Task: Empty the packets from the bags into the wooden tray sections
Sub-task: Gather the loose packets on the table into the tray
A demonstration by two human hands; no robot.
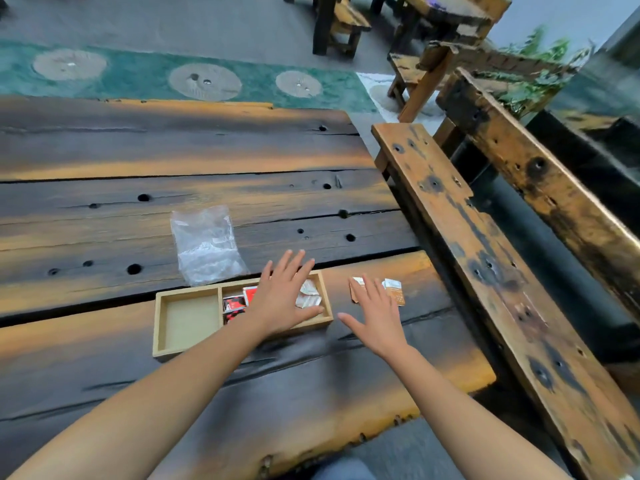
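1. I see a heavy plank desk [207, 150] with a bench [485, 271] along its right edge; the work sits near my edge, within reach.
2. The wooden tray [188, 322] lies just ahead. Its left section is bare. The rest holds red-and-black packets [235, 304] and a silvery packet [309, 295]; whether a second divider runs under my hand I cannot tell.
3. A clear plastic bag [206, 245] lies flat just beyond the tray, touching its far rim. It looks emptied, probably set aside there.
4. My left hand [287, 296] hovers flat over the tray's right part, fingers [294, 261] spread and holding nothing, as if to level the packets.
5. My right hand [375, 313] is open too, gripping nothing, poised over loose tan packets [396, 292] on the desk right of the tray. I judge these still need gathering, perhaps into the bare section.
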